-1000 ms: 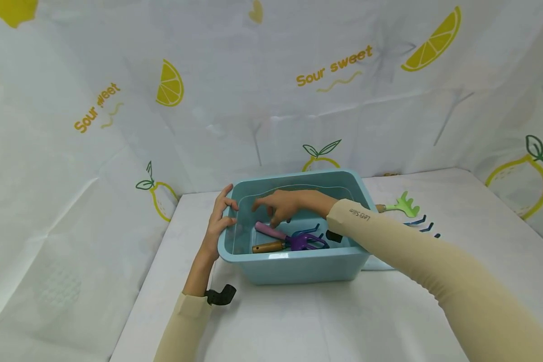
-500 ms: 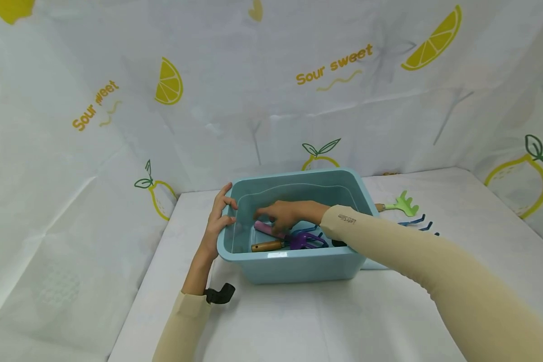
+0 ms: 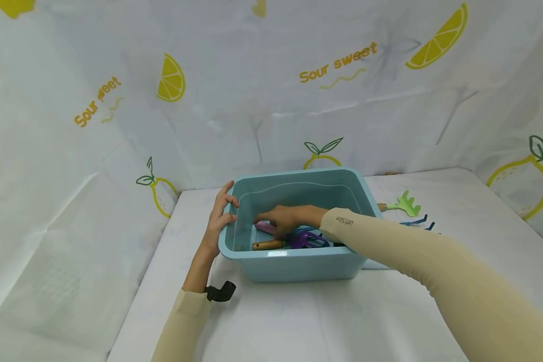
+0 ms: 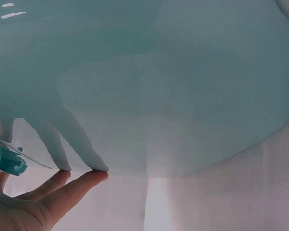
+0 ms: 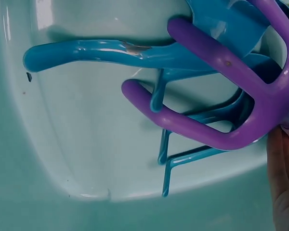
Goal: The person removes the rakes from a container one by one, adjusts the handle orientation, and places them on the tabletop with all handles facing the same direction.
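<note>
A light blue plastic basin [image 3: 298, 266] stands on the white-covered table. My left hand [image 3: 217, 216] grips its left rim; in the left wrist view, fingertips of the left hand [image 4: 62, 197] meet the glossy basin wall [image 4: 183, 96]. Inside the basin, my right hand [image 3: 287, 218] holds the pink handle [image 3: 264, 228] of a purple hand rake [image 3: 303, 240], its fingers partly hidden. Under the purple prongs [image 5: 274, 103] in the right wrist view lie a blue tool with a rounded end [image 5: 106, 53] and thin bent blue prongs [image 5: 197, 156]. A wooden handle [image 3: 267, 245] lies nearer the front wall.
Right of the basin, a green hand rake [image 3: 406, 203] with a wooden handle and some bent blue prongs [image 3: 416, 221] lie on the table, partly behind my right sleeve [image 3: 402, 246]. A flat light blue piece [image 3: 375, 265] shows beside the basin. A lemon-print sheet [image 3: 253, 100] hangs behind.
My right hand has lowered onto the pink handle, covering more of it. My left hand has stayed at the left rim, and the basin stands where it was.
</note>
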Tool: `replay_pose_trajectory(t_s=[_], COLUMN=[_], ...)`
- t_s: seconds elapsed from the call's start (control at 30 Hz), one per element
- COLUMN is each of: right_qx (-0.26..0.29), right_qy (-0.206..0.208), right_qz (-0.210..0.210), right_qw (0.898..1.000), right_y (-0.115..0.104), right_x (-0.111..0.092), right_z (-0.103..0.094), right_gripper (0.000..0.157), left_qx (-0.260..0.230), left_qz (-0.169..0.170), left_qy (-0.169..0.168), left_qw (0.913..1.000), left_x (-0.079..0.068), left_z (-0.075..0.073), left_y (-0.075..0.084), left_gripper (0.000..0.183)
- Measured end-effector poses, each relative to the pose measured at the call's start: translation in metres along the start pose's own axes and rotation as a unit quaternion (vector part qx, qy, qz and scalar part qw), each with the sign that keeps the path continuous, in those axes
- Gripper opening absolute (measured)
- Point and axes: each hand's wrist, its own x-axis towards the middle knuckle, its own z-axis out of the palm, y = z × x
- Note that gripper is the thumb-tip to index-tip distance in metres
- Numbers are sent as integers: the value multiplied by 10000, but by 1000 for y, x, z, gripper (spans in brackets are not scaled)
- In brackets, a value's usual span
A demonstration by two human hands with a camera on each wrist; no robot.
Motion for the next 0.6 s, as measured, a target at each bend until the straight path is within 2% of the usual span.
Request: replay_pose_trajectory(t_s=[0.23,0.47,0.6], right_qx=[27,138,36], right_qy=[164,77,127], right_qz=[-34,79,-65], right_qw=[9999,9998,9999], right_y=[2,3,1], right_x=[2,3,3], right_z=[2,2,-4], right_gripper=[73,78,82], left_qx=[5,16,10], left_qz=[-22,-17,-18], left_qy=[-18,-27,-18], left_qw=[10000,10000,10000], left_x=[1,0,1], left_z=[0,1,0], left_y=[-1,-2,-1], left_gripper=[32,31,31])
